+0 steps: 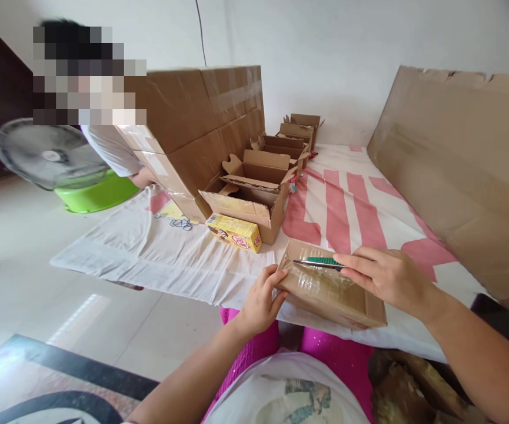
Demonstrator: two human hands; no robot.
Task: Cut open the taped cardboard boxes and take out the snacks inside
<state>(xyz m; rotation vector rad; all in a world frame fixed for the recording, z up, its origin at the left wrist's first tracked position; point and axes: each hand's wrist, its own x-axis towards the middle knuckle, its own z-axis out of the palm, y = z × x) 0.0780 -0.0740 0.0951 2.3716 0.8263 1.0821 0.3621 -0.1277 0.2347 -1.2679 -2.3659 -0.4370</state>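
A taped cardboard box [325, 306] lies at the front edge of the cloth-covered table, before my lap. Clear shiny tape runs across its top. My right hand [382, 274] grips a green utility knife [320, 261], its blade pointing left over the tape; whether the tip touches the tape I cannot tell. At the box's left end rests my left hand [260, 299], fingers on the corner and thumb along the near side. Just beyond stands a yellow printed carton [234, 232], beside an open cardboard box [254, 203].
Several open boxes [283, 144] line up toward the wall. Stacked sealed cartons [201, 126] stand left of them, with a person [110, 144] behind. A large cardboard sheet [457, 171] leans at right. A fan [51, 154] and green tub [97, 191] are on the floor.
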